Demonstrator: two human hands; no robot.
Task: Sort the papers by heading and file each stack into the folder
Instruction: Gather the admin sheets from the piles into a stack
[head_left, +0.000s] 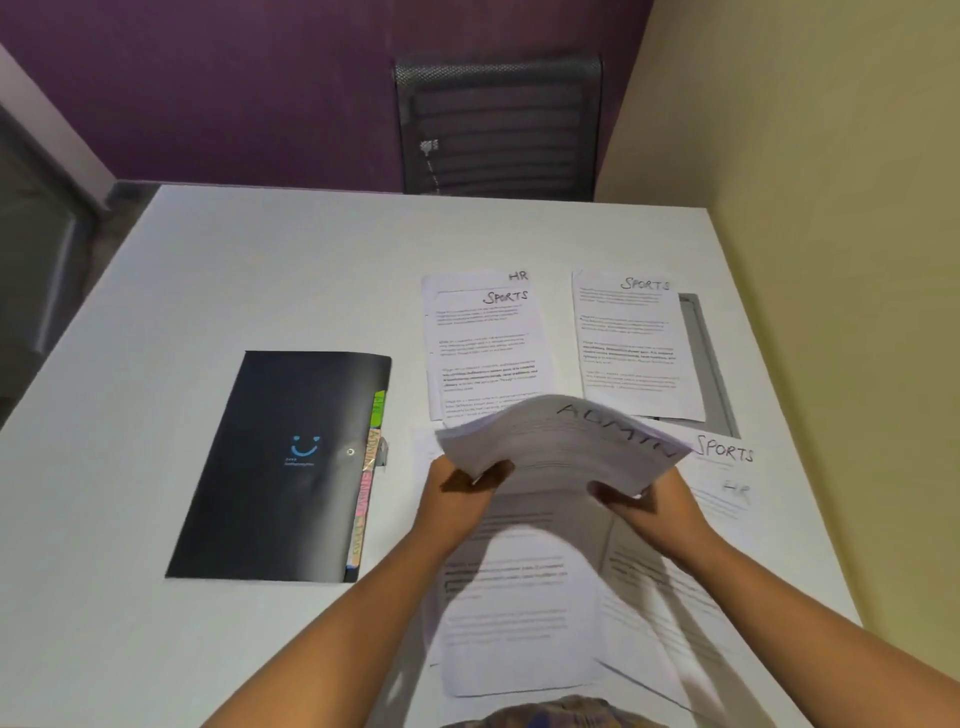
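The sheaf headed ADMIN (566, 447) is up in the air to the right of the black folder (291, 467), above loose sheets (519, 597) lying on the white surface (260, 260). It looks like a thin, light bundle of plain office paper. It is floppy, arching in the middle, with fanned edges that are not squared. Such sheets slide on one another, so I judge that a pinch at one corner would let the lower leaves slip out. Taking it at two opposite edges suits it better, and tapping it square on the surface before filing would help.

The left hand (457, 493) grasps the bundle's near left edge and the right hand (639, 504) its near right edge, the fingers of each curled round the paper. Both forearms reach forward from below, converging a little toward the bundle.

Farther right of the folder lie a pile topped SPORTS (488, 353), with an HR sheet showing behind it, and another SPORTS sheet (628, 343). The folder lies shut, with coloured tabs (369, 467) along the edge facing the papers
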